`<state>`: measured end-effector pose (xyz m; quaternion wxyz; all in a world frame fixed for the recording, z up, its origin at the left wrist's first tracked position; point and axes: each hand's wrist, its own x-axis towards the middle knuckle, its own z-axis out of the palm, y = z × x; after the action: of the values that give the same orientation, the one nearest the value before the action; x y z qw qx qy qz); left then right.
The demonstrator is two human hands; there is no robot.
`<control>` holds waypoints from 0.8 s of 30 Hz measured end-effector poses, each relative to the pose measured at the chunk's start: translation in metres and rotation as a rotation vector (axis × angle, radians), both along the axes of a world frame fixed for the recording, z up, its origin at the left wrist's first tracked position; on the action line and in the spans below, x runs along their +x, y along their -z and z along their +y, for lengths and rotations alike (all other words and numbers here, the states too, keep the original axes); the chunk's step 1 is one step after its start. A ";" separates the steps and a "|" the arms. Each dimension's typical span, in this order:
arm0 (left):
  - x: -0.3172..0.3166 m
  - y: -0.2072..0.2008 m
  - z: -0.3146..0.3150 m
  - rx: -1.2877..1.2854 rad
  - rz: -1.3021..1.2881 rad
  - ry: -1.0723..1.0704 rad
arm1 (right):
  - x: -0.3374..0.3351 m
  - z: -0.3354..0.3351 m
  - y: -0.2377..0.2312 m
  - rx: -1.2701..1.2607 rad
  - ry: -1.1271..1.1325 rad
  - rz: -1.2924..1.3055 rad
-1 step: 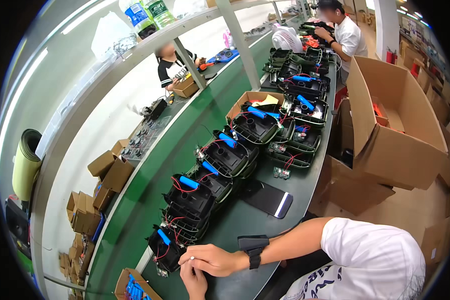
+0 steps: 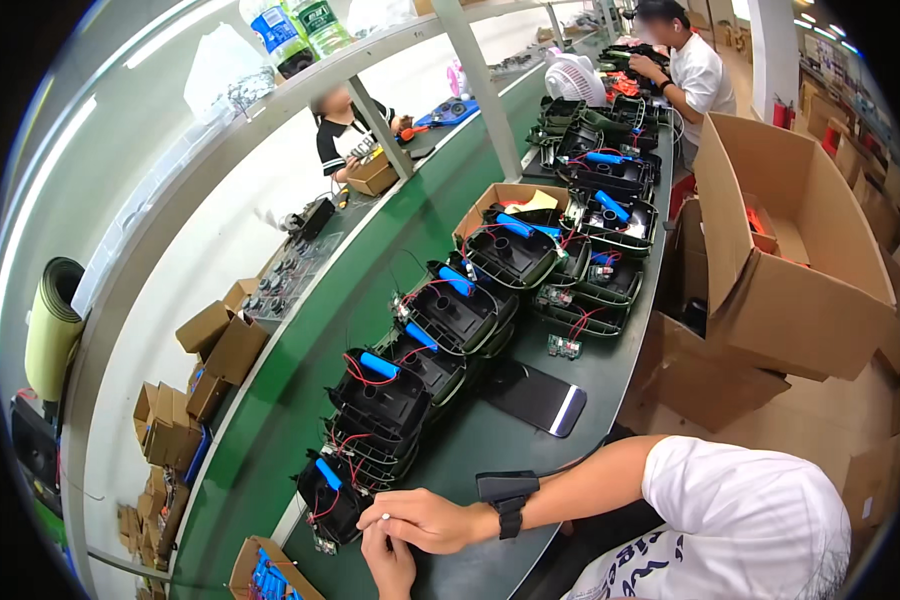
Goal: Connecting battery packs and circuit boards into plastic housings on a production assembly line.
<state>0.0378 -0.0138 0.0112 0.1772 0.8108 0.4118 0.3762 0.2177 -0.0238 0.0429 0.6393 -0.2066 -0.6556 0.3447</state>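
Containing blue cylinders (image 2: pixel 270 580), a carton (image 2: pixel 241 568) stands near the left hand (image 2: pixel 388 568) and right hand (image 2: pixel 428 520) (both grips unclear).

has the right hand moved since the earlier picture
No, no shift shows in any direction: the right hand is in the same place against the phone lying on the bench.

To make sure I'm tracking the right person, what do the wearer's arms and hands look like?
The right hand is ungloved; the right forearm wears a black strap with a boxy black unit, a thin dark cable alongside, below a short white sleeve. The left hand is ungloved too, with no sleeve in view.
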 end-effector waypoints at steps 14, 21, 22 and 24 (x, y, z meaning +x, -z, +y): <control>-0.020 0.038 0.015 -0.135 0.283 0.019 | 0.002 0.002 0.001 -0.006 -0.080 0.040; -0.035 0.042 0.012 -0.128 0.273 0.037 | -0.002 0.000 0.001 0.002 -0.104 0.057; -0.033 0.040 0.011 -0.135 0.243 0.040 | -0.002 0.000 0.001 0.001 -0.101 0.058; -0.029 0.033 0.004 -0.142 0.221 0.031 | -0.001 0.001 0.001 0.014 -0.101 0.065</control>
<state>0.0092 -0.0094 -0.0219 0.1935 0.8390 0.4419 0.2515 0.2162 -0.0231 0.0417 0.6433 -0.1574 -0.6467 0.3783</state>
